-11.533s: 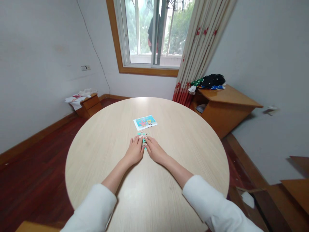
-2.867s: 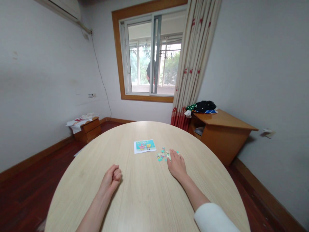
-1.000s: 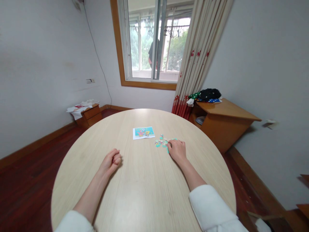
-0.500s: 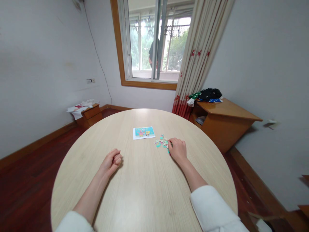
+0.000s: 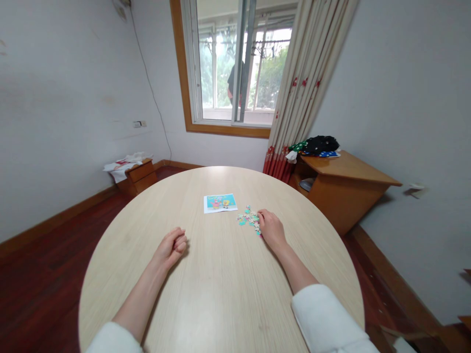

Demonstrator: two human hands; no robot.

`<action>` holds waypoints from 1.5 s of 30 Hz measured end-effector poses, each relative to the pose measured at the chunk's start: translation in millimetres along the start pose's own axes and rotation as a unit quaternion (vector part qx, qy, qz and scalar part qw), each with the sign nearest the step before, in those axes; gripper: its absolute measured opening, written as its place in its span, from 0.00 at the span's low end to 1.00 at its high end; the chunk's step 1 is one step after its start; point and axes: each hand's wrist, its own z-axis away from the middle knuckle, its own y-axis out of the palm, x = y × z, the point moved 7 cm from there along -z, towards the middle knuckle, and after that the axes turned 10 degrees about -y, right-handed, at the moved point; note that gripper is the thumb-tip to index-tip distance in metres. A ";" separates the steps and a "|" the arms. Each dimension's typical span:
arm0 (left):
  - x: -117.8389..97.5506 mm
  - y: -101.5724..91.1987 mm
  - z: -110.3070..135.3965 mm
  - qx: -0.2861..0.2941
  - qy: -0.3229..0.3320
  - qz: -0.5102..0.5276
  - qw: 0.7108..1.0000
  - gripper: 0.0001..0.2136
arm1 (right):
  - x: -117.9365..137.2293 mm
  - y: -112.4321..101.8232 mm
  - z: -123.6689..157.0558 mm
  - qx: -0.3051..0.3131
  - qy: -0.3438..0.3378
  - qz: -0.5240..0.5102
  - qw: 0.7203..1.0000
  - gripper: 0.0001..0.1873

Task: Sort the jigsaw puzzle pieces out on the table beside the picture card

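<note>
- Right hand [image 5: 271, 229]: palm down on the round pale wood-grain table [image 5: 221, 299], toward its far right edge; fingers curled onto the heap of small teal and white jigsaw pieces [image 5: 248, 218]. Whether a piece is actually gripped cannot be told.
- Left hand [image 5: 172, 246]: loosely clenched, resting on table nr centre-left, holding nothing visible, well apart from pieces.
- Rectangular cartoon reference picture w/ blue ground and white border [image 5: 220, 202]: flat, just left of pieces, toward far edge.
- Step, as judged: sorting loose pieces.
- Next move calls for a fingertip pinch on one piece, lifted clear w/o scattering others.
</note>
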 end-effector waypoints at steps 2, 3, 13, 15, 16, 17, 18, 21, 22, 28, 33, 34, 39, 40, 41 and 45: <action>0.0 -1.0 -1.1 0.002 0.001 -0.002 1.000 0.20 | 1.4 1.3 -0.3 0.000 -0.011 -0.022 1.000 0.16; -0.1 -1.5 -1.7 0.003 0.002 -0.003 1.000 0.20 | 2.1 2.1 -0.2 -0.001 -0.017 -0.032 0.999 0.16; -0.1 -2.7 -3.0 0.008 0.002 -0.019 1.000 0.21 | 8.0 10.2 1.4 -0.016 -0.072 -0.103 0.992 0.18; 0.2 -2.0 -2.4 0.006 0.001 -0.019 1.000 0.21 | 7.9 10.4 1.5 -0.015 -0.070 -0.112 0.991 0.18; 0.5 -1.4 -2.0 0.005 0.000 -0.017 1.000 0.21 | 8.0 10.0 1.6 -0.013 -0.068 -0.117 0.991 0.19; 0.6 -1.0 -1.5 0.003 -0.001 -0.015 1.000 0.20 | 8.3 9.2 1.7 -0.013 -0.065 -0.124 0.990 0.19; 0.6 -0.5 -1.0 0.000 -0.001 -0.013 1.000 0.20 | 8.6 8.2 1.9 -0.012 -0.061 -0.132 0.989 0.19; -0.7 1.0 0.3 0.000 0.004 -0.007 1.000 0.19 | 10.2 5.7 3.1 -0.014 -0.036 -0.179 0.983 0.20; -1.6 1.6 0.5 0.004 0.008 -0.006 1.000 0.19 | 11.0 5.5 3.7 -0.018 -0.024 -0.204 0.979 0.20; -6.6 6.1 -0.8 0.034 0.050 -0.041 0.997 0.20 | 26.7 20.2 7.0 -0.021 0.057 -0.421 0.905 0.13; -0.1 17.8 1.2 0.049 0.088 -0.090 0.991 0.18 | 56.3 36.6 13.7 0.013 0.086 -0.567 0.819 0.20; 3.3 20.9 2.3 0.048 0.087 -0.105 0.989 0.16 | 63.5 39.0 16.0 0.022 0.087 -0.590 0.802 0.21; 27.2 37.5 8.4 0.071 0.023 -0.170 0.983 0.11 | 96.3 48.7 27.9 0.075 0.089 -0.652 0.749 0.19; 30.8 39.7 9.5 0.077 0.010 -0.178 0.981 0.12 | 100.4 49.8 29.5 0.084 0.090 -0.654 0.746 0.18; 33.2 41.7 10.7 0.084 0.000 -0.183 0.979 0.13 | 103.3 50.5 30.7 0.090 0.092 -0.654 0.745 0.18; 34.5 46.8 14.5 0.111 -0.008 -0.201 0.973 0.12 | 107.6 50.2 31.9 0.100 0.096 -0.653 0.745 0.18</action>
